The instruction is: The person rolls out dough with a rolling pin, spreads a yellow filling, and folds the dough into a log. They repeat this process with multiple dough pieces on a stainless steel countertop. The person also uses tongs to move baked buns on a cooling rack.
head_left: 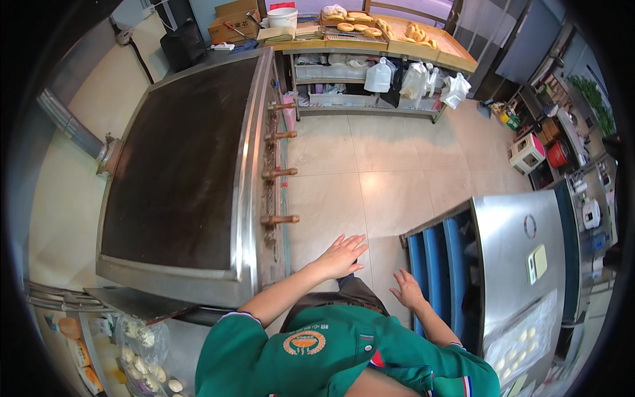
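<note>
My left hand [342,256] hangs in the air over the tiled floor, palm down, its fingers spread and holding nothing. To its left stands a large metal oven [178,165] with a dark top and several wooden handles [280,173] along its side; the hand is apart from them. My right hand [408,289] is also open and empty, beside the blue trays [433,264] stacked under a steel worktop [506,225]. Whether its fingers touch a tray edge I cannot tell, but they appear apart from it.
Baked rolls [415,33] lie on wooden trays on the far table, beside a white bucket [283,18]. On the steel worktop are a pale kitchen scale [536,264] and dough balls [519,349] under plastic. More dough pieces [142,364] sit at lower left. A white stool [527,153] stands far right.
</note>
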A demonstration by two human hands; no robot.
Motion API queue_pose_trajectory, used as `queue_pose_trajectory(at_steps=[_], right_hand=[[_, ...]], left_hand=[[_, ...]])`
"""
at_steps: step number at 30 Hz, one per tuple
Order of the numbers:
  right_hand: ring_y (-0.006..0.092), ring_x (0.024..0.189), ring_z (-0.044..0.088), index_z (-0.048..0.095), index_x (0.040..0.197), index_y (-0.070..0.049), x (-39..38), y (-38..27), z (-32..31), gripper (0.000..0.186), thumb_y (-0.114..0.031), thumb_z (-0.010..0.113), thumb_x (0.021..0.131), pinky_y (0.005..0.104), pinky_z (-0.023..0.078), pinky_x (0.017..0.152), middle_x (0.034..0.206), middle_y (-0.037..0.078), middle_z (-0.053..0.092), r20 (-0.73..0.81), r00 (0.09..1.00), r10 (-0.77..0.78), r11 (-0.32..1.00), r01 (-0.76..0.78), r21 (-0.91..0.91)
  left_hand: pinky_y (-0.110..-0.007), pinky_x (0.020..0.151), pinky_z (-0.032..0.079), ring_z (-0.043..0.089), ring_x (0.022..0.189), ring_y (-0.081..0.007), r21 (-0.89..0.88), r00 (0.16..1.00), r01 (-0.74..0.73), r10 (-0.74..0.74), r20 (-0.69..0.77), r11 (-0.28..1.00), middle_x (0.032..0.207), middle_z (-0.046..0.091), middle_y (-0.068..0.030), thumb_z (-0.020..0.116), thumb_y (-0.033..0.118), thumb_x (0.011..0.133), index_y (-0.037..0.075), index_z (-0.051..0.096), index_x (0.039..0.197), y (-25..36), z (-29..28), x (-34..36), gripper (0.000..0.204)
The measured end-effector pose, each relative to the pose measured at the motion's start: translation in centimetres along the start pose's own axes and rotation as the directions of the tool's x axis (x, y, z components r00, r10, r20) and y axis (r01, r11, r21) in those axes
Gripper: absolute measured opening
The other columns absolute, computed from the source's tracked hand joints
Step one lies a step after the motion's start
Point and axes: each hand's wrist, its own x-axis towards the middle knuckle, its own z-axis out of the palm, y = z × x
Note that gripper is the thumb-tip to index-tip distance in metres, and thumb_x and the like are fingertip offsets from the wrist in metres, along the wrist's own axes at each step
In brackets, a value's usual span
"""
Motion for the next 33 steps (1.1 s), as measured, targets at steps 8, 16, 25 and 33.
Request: queue_pose_trajectory(at_steps=[8, 16, 25, 33], right_hand=[[0.0404, 0.086, 0.066, 0.069, 0.088, -0.003, 27.7, 13.8, -14.4, 0.029, -0.030, 0.062, 0.095, 0.0492, 0.054, 0.074, 0.093, 0.020, 0.067, 0.028, 1.000, 0.014, 0.998, -0.012, -0.061], [0.0357, 0.106, 0.065, 0.060, 0.125, -0.007, 61.5, 12.4, -21.8, 0.035, -0.019, 0.061, 0.093, 0.0466, 0.054, 0.089, 0.118, 0.018, 0.065, 0.128, 0.976, -0.179, 0.958, 0.202, -0.203], [0.0341, 0.122, 0.055, 0.063, 0.122, -0.006, 92.8, 5.9, -31.1, 0.043, -0.031, 0.069, 0.088, 0.0461, 0.048, 0.100, 0.135, 0.016, 0.056, 0.192, 0.851, -0.489, 0.790, 0.525, -0.316], [0.0391, 0.143, 0.035, 0.066, 0.116, -0.004, 124.0, -2.3, -34.8, 0.046, -0.033, 0.077, 0.082, 0.0550, 0.030, 0.117, 0.155, 0.023, 0.037, -0.179, 0.664, -0.726, 0.684, 0.670, -0.290]], left_hand=[[-0.047, 0.108, 0.042, 0.053, 0.128, -0.0389, -0.122, 0.906, 0.423, -0.419, 0.064, 0.898, 0.140, 0.055, -0.0203, 0.066, 0.037, 0.092, 0.003, 0.053, 0.137, -15.3, -3.8, 5.7, 0.058], [-0.043, 0.105, 0.045, 0.055, 0.125, -0.0384, -0.349, 0.770, 0.584, -0.637, -0.048, 0.733, 0.135, 0.059, -0.0209, 0.064, 0.033, 0.095, 0.001, 0.057, 0.132, -28.5, -6.5, 16.8, 0.050], [-0.043, 0.101, 0.048, 0.059, 0.120, -0.0378, -0.551, 0.584, 0.632, -0.802, -0.125, 0.546, 0.130, 0.062, -0.0208, 0.063, 0.031, 0.095, 0.000, 0.059, 0.129, -40.5, -15.7, 29.5, 0.046], [-0.046, 0.098, 0.050, 0.063, 0.112, -0.0410, -0.563, -0.077, 0.824, -0.997, -0.016, -0.055, 0.120, 0.065, -0.0245, 0.065, 0.032, 0.095, 0.000, 0.061, 0.127, -38.2, -10.3, 30.9, 0.045]])
